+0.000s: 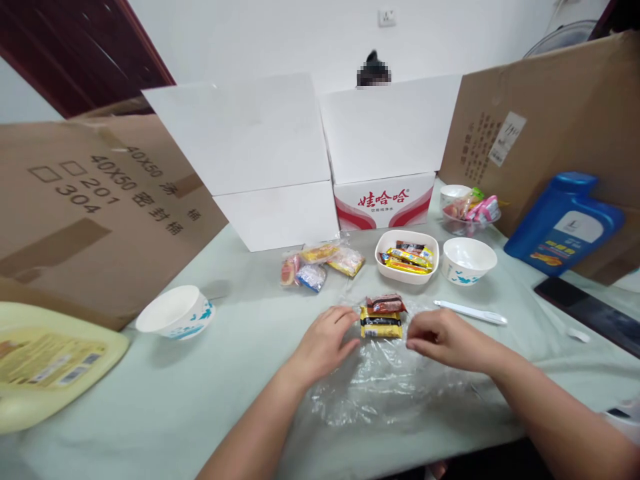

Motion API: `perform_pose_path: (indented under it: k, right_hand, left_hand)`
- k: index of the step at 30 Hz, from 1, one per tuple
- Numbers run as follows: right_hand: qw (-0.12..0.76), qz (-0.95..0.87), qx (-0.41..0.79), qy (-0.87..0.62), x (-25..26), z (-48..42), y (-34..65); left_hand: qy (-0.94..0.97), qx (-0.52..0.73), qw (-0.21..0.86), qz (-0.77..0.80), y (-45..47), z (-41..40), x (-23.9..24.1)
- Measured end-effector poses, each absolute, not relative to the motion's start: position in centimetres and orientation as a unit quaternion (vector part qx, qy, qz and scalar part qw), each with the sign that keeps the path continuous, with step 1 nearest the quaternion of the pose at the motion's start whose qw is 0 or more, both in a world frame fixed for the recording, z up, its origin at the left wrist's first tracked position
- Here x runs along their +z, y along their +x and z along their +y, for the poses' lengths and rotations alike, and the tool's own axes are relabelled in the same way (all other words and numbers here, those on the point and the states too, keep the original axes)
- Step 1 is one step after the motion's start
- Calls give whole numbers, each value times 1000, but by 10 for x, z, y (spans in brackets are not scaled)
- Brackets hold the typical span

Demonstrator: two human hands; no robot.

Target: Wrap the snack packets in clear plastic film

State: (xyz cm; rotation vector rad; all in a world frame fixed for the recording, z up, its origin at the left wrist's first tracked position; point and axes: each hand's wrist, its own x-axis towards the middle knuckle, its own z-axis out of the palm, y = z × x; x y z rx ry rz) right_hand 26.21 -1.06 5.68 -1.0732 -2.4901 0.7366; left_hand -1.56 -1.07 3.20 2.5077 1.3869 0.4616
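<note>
My left hand (325,343) rests on a clear plastic bag (385,383) spread on the table, its fingers curled against the left end of a yellow and black snack bar (381,325). My right hand (443,340) pinches at the bar's right end, fingers closed. A brown wrapped snack (385,304) lies just behind the bar. Whether the snacks lie inside the bag or on top of it I cannot tell.
A white rectangular dish (381,270) of wrapped snacks and an empty bowl (469,260) stand behind. A sealed snack bag (320,263), a white bowl (175,312), a white pen-like tool (470,312), a blue bottle (565,223), a yellow jug (45,360), white boxes (383,200) and cardboard surround the table.
</note>
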Motion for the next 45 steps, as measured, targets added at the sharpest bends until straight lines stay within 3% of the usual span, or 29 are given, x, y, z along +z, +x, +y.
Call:
perform_pose_path:
  k: [2, 4, 11, 19, 26, 31, 37, 41, 45]
  right_hand:
    - [251, -872, 191, -374, 40, -3, 250]
    - [272, -884, 121, -360, 22, 5, 237]
    - [227, -852, 12, -471, 6, 19, 228]
    - [208, -902, 19, -379, 3, 18, 224]
    - [336, -794, 105, -495, 15, 35, 248]
    - [426, -702, 2, -571, 51, 71, 267]
    - [306, -784, -68, -536, 73, 110, 260]
    - [302, -825, -42, -476, 50, 71, 242]
    - [176, -899, 18, -401, 16, 23, 227]
  left_hand:
    - [861, 137, 139, 469, -15, -6, 22]
    - [856, 92, 148, 486, -15, -2, 12]
    - [837, 27, 146, 526, -14, -2, 11]
    - [829, -5, 141, 542, -10, -11, 20]
    - [826, -13, 161, 540, -14, -9, 20]
    - [825, -8, 161, 541, -13, -10, 22]
    - [820, -29, 154, 550, -15, -11, 26]
    - [812, 0, 137, 567, -26, -12, 35]
    - [813, 73, 106, 567, -32, -8, 40]
